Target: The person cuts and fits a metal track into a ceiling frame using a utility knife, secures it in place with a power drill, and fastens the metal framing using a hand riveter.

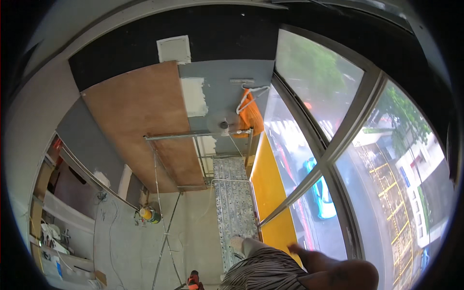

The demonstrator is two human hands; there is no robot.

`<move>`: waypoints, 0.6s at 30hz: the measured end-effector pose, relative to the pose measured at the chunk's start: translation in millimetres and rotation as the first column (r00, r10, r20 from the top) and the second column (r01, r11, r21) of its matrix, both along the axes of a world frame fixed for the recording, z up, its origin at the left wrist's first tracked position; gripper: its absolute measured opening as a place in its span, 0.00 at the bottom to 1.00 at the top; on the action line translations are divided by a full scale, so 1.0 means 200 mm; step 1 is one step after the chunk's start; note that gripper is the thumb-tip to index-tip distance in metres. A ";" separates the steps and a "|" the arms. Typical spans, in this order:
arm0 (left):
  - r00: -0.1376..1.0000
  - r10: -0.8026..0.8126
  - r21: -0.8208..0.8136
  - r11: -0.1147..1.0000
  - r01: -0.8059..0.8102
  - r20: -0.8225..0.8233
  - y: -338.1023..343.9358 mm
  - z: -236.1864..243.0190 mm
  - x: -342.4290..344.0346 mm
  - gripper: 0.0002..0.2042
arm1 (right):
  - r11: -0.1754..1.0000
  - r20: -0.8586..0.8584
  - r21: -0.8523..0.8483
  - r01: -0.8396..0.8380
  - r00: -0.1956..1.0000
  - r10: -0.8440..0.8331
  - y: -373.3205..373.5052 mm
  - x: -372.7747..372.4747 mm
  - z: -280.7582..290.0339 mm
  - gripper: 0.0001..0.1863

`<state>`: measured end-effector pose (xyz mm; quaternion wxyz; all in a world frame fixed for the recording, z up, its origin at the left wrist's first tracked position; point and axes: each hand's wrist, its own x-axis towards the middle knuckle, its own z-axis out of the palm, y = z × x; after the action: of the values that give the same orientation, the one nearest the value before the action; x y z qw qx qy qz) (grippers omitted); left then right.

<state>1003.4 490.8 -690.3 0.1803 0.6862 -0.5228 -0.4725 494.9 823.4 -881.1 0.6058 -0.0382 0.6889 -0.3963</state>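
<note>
My right hand [296, 249] hangs beside the window at the bottom right, fingers loosely apart, with nothing visible in it; it is nearest the yellow panel [270, 188] along the glass. My left hand is not in view. My dark pleated clothing and a light shoe [237, 244] are over a speckled metal walkway [227, 193]. Left of them, a red and black power tool [193, 281] is partly cut off by the lower edge; no fingers show on it.
A metal rail [198, 135] with a small fan [224, 125] spans ahead. An orange garment [250, 116] hangs by a plywood sheet [135, 106]. Poles [165, 232] stand over the floor, with a yellow-topped container [147, 215], cables and cluttered shelving [58, 246] left. A street shows through the window.
</note>
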 end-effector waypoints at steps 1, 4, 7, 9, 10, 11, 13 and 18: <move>1.000 0.012 0.017 1.000 -0.012 0.003 0.02 -0.03 0.05 0.19 | 0.988 0.036 0.156 0.002 0.999 -0.007 0.16 0.11 0.06 0.09; 0.997 -0.074 0.063 0.995 0.073 0.013 -0.04 -0.11 -0.03 0.18 | 0.891 0.017 0.453 0.040 0.998 -0.054 0.38 0.34 0.27 0.11; 0.992 -0.116 0.147 0.983 0.109 0.043 -0.05 -0.24 -0.05 0.17 | 0.869 0.041 0.484 0.101 0.990 -0.137 0.35 0.43 0.35 0.13; 0.990 -0.117 0.215 0.972 0.099 0.075 -0.04 -0.32 -0.06 0.17 | 0.878 0.046 0.464 0.114 0.987 -0.153 0.22 0.42 0.34 0.14; 0.989 -0.115 0.247 0.965 0.089 0.095 -0.01 -0.35 -0.04 0.16 | 0.890 0.040 0.444 0.107 0.989 -0.139 0.15 0.41 0.32 0.15; 0.986 -0.127 0.257 0.962 0.094 0.113 0.01 -0.39 -0.04 0.16 | 0.906 0.026 0.412 0.094 0.993 -0.115 0.06 0.38 0.28 0.16; 0.923 -0.324 0.129 0.944 0.303 0.209 0.06 -0.52 0.05 0.16 | 0.951 -0.028 0.305 0.046 0.999 -0.039 -0.16 0.28 0.23 0.17; 0.991 -0.096 0.351 0.928 0.123 -0.092 -0.17 -0.13 -0.33 0.17 | 0.998 -0.460 -0.042 0.055 0.885 -0.069 -0.96 -0.37 0.04 0.21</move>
<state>937.3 456.2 -717.1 0.0453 0.6596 -0.4591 -0.5933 421.2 630.7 -872.9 0.4115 -0.1175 0.8082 -0.4046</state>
